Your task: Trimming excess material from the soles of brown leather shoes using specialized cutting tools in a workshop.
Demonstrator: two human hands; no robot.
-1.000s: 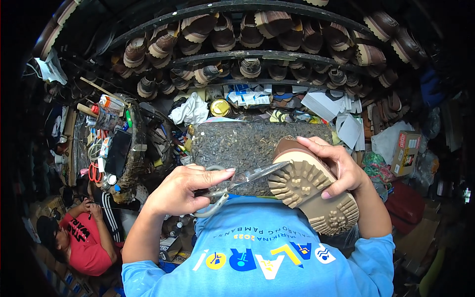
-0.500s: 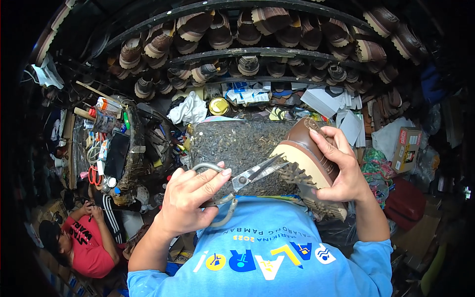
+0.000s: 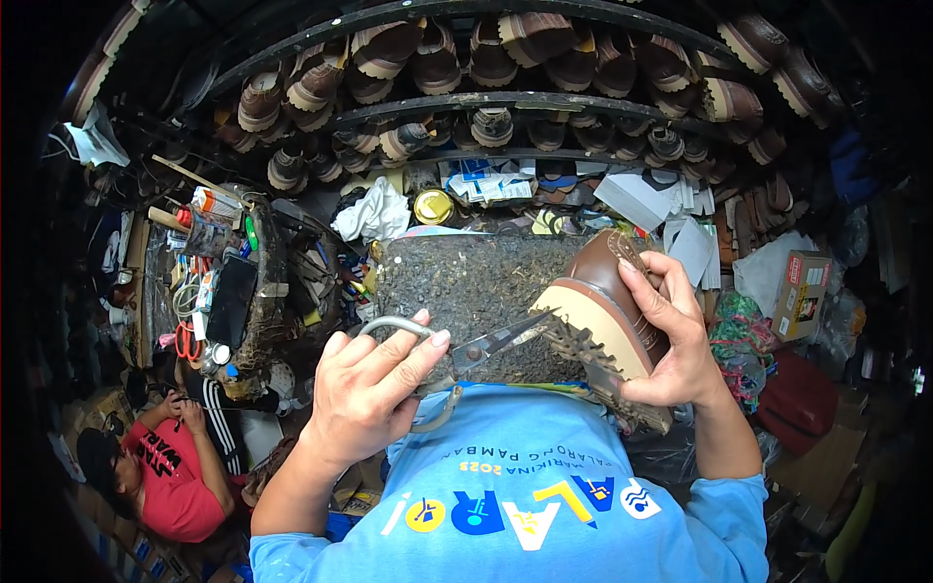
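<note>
My left hand (image 3: pixel 364 394) is closed around the looped handles of a pair of metal scissors (image 3: pixel 473 356). Their blades point right, tips at the edge of the lugged sole of a brown leather shoe (image 3: pixel 598 267). Whether the blades touch the sole I cannot tell. That shoe has a cream midsole band and is tilted, its sole facing down and left. Gripping it from the right is my right hand (image 3: pixel 675 335), thumb by the sole, fingers on the upper. Beneath both lies a dark, rough-topped work block (image 3: pixel 447 277) in front of my blue shirt.
Racks of brown shoes (image 3: pixel 434 63) curve across the back. A round yellow-lidded can (image 3: pixel 432 206), white cloth (image 3: pixel 374 212) and papers stand behind the block. At left is a cluttered side table with red-handled scissors (image 3: pixel 188 340). Another person (image 3: pixel 180 476) sits lower left; a cardboard box (image 3: pixel 802 291) is right.
The scissor blades have come closer together at the sole's edge, and my left hand has shifted slightly left and up. The shoe stays almost in place in my right hand.
</note>
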